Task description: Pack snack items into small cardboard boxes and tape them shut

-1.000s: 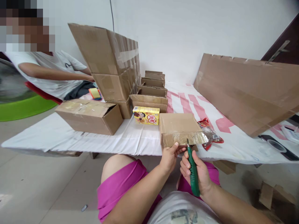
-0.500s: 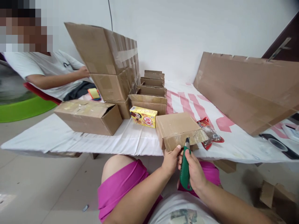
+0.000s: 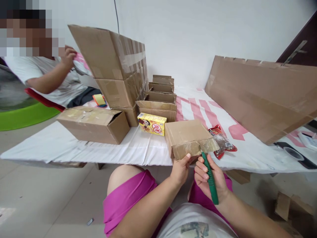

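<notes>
A small taped cardboard box point(image 3: 185, 136) sits at the near edge of the white-covered table point(image 3: 138, 148). My left hand point(image 3: 181, 169) grips the box's front lower edge, thumb pressed on its face. My right hand point(image 3: 210, 180) is closed round a green utility knife point(image 3: 210, 178), whose tip touches the tape at the box's front right corner. A strip of loose tape sticks out to the right of the box.
A yellow snack carton point(image 3: 151, 123) and red snack packets point(image 3: 221, 141) flank the box. Stacked and open cardboard boxes point(image 3: 119, 72) stand behind, with a long box point(image 3: 94, 123) on the left. A flat cardboard sheet point(image 3: 262, 92) leans at right. Another person point(image 3: 49, 77) sits at far left.
My right hand tilted the knife so its handle now slants down to the right, tip still at the box's tape. The other person's hand rose from the table with something pink.
</notes>
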Motion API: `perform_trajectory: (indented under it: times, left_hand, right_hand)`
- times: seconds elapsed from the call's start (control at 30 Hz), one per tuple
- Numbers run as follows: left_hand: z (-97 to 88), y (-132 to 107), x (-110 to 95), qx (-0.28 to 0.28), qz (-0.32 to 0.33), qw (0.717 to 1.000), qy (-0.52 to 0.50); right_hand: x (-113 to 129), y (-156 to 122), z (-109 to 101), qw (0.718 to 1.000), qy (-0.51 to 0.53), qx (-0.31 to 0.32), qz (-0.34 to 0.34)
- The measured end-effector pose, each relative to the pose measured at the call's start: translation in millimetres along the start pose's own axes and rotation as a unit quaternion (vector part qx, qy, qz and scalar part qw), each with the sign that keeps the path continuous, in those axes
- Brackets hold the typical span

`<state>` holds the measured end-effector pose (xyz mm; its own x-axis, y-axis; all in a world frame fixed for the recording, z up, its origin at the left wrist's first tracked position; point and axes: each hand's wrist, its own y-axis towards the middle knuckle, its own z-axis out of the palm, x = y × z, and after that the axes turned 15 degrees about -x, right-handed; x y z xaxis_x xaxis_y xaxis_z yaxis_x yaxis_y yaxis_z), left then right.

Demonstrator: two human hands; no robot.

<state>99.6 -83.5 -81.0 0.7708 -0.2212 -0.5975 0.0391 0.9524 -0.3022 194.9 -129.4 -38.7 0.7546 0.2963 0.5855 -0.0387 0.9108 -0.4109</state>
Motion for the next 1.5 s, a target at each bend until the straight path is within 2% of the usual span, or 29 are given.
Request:
perform_trajectory:
  times: [0.27,0.4,0.43,0.5,0.53,0.6,0.67,0.73,0.8,0.83,0.9,0.97,1.03,1.07,1.3,1.37,1.43,1.5]
  left_hand:
    - [-3.4,4,-1,0.011,-0.009,1.000,-0.014]
    - [-4.1,8,-2,0.003,0.008,1.000,-0.016]
    - [-4.1,8,-2,-0.001,0.012,1.000,-0.012]
    - [-4.2,10,-1,-0.010,0.022,1.000,-0.001]
    - [-4.5,10,0,-0.011,0.026,1.000,0.005]
    - [-5.2,10,2,-0.010,0.035,0.999,0.016]
    - [-6.1,9,6,-0.002,0.041,0.999,0.029]
    - [-7.0,8,8,0.008,0.045,0.998,0.041]
    - [-7.9,8,10,0.009,0.050,0.998,0.045]
    - [-8.5,8,10,0.008,0.050,0.998,0.044]
    - [-9.7,9,10,0.005,0.047,0.998,0.039]
    - [-10.8,10,9,0.004,0.040,0.998,0.040]
    - [-11.3,10,7,0.005,0.037,0.998,0.048]
    - [-11.1,10,6,0.004,0.036,0.998,0.050]
    - [-5.2,7,3,-0.013,0.018,1.000,0.014]
    - [-4.3,7,4,-0.013,0.015,1.000,0.007]
    - [-4.4,8,4,-0.013,0.013,1.000,0.002]
    - [-4.9,8,4,-0.016,0.011,1.000,0.002]
  right_hand:
    - [8,3,-10,1.000,0.000,0.019,0.008]
    - [19,4,-24,0.987,-0.155,0.046,0.017]
    - [24,3,-27,0.976,-0.211,0.059,0.005]
    - [36,2,-31,0.944,-0.315,0.070,-0.062]
    - [43,1,-30,0.925,-0.357,0.054,-0.114]
    - [56,4,-25,0.870,-0.432,-0.024,-0.234]
    - [65,12,-16,0.777,-0.508,-0.121,-0.352]
    - [68,24,-7,0.666,-0.585,-0.170,-0.430]
    - [64,35,0,0.579,-0.650,-0.177,-0.459]
    - [61,40,3,0.549,-0.674,-0.176,-0.463]
    - [56,47,7,0.506,-0.705,-0.175,-0.464]
    - [54,51,8,0.475,-0.722,-0.184,-0.468]
    - [55,52,6,0.463,-0.729,-0.195,-0.465]
    - [56,53,4,0.466,-0.728,-0.199,-0.462]
    - [61,61,-10,0.541,-0.655,-0.205,-0.486]
    - [60,62,-13,0.555,-0.640,-0.202,-0.492]
    - [59,61,-15,0.556,-0.635,-0.204,-0.496]
    - [57,58,-16,0.543,-0.643,-0.208,-0.498]
